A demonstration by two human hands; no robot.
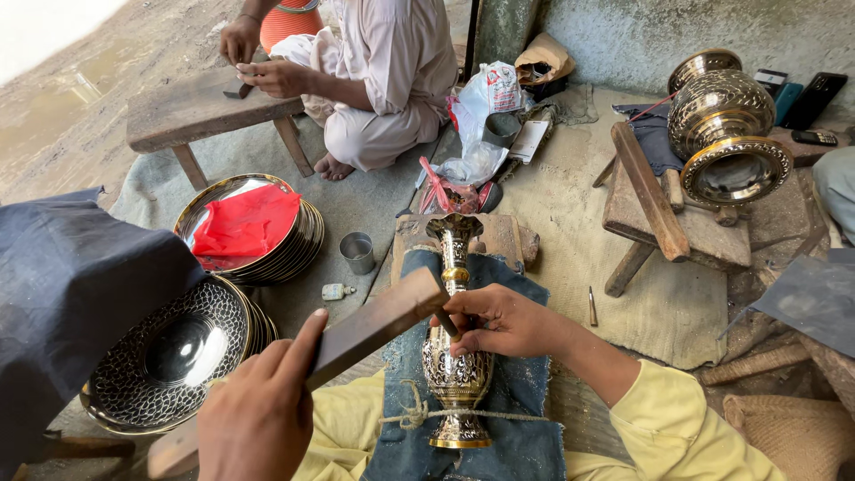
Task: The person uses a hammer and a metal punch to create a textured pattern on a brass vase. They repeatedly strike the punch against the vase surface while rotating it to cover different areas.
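Note:
A tall engraved brass vase (456, 370) lies lengthwise on a blue denim cloth (527, 392) across my lap, with a thin rope (417, 415) tied over its lower body. My right hand (500, 322) rests on the vase's neck and pinches a small dark chisel (446, 322) against the metal. My left hand (258, 411) grips a flat wooden bar (378, 322), whose far end hangs just above the chisel. Both of my sleeves are yellow.
Engraved dark plates (169, 352) are stacked at left, beside brass plates (294, 245) topped by a red cloth. A metal cup (358, 252) stands on the mat. Another person (383, 71) sits at a low bench. A big brass vase (723, 125) lies on a wooden stand at right.

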